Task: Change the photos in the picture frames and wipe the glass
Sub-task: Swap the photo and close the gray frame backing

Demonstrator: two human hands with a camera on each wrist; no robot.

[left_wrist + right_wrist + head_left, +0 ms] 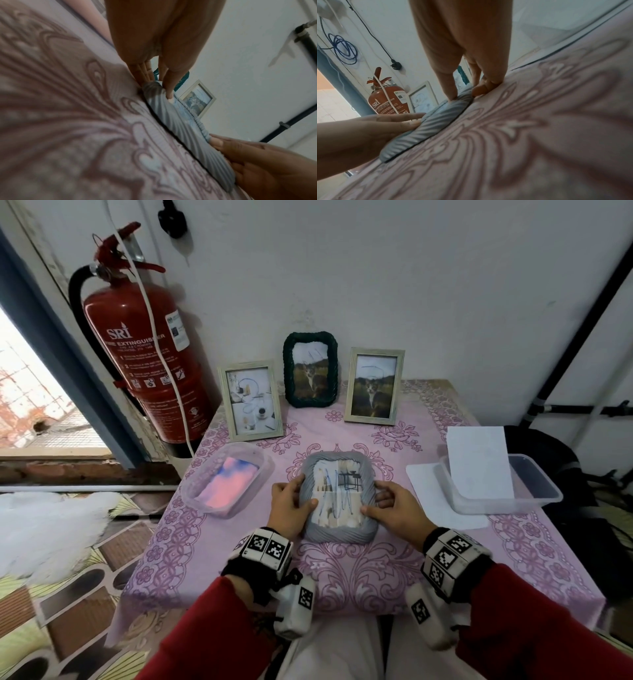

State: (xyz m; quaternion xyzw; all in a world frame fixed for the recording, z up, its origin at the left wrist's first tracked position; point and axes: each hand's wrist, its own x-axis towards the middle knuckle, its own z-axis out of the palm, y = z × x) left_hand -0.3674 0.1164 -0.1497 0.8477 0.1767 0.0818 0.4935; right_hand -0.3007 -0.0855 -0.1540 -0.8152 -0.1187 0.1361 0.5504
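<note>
A grey ribbed picture frame (pixel 366 529) lies face up on the pink tablecloth (pixel 359 573), its glass scribbled with blue pen. My left hand (pixel 291 505) grips its left edge, thumb on the glass. My right hand (pixel 394 510) grips its right edge, thumb at the lower right rim. In the wrist views the grey frame (pixel 173 119) (pixel 426 128) sits flat on the cloth between the left hand (pixel 164 75) and the right hand (pixel 464 86). Three more frames stand at the back: a pale one (pixel 251 400), a dark green one (pixel 310 369) and another pale one (pixel 374 386).
A clear tub (pixel 198 491) holding a pink and blue cloth sits at the left. Another clear tub (pixel 544 491) at the right holds white paper (pixel 479 462). A red fire extinguisher (pixel 147 354) stands against the wall at the left. The table's near edge is by my knees.
</note>
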